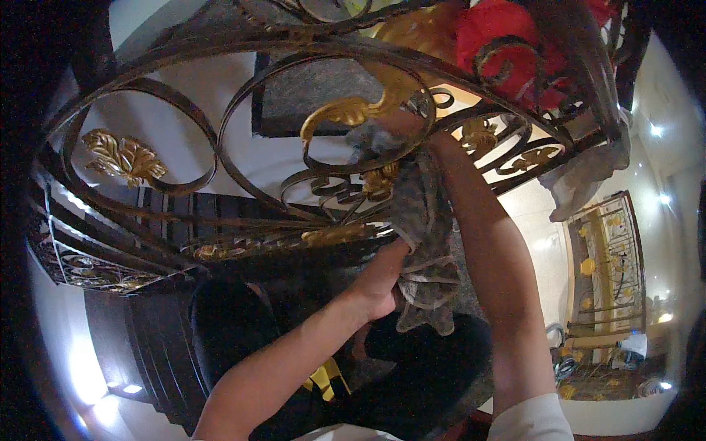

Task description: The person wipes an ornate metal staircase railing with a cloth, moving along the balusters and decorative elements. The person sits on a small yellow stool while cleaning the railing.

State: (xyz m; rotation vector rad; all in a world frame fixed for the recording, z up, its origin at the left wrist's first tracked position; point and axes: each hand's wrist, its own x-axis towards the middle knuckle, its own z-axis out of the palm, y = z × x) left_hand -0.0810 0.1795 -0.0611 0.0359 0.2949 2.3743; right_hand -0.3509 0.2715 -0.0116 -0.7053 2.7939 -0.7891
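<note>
Before me is a wrought-iron railing with dark scrolls, gold-painted leaves and a gold curled leaf. My left hand grips a grey-brown patterned cloth, which hangs beside the scrolls with its lower end over my dark-clad legs. The fingers are partly hidden by the cloth. My right arm reaches up past this cloth to the ironwork. There my right hand, partly covered by a scroll, is against a bunched grey cloth near the gold leaf; its grip is unclear.
Red fabric shows behind the railing at upper right. Dark stairs lie at lower left. A yellow object is between my legs. Another cloth hangs at the railing's right end, with a lower railing farther off.
</note>
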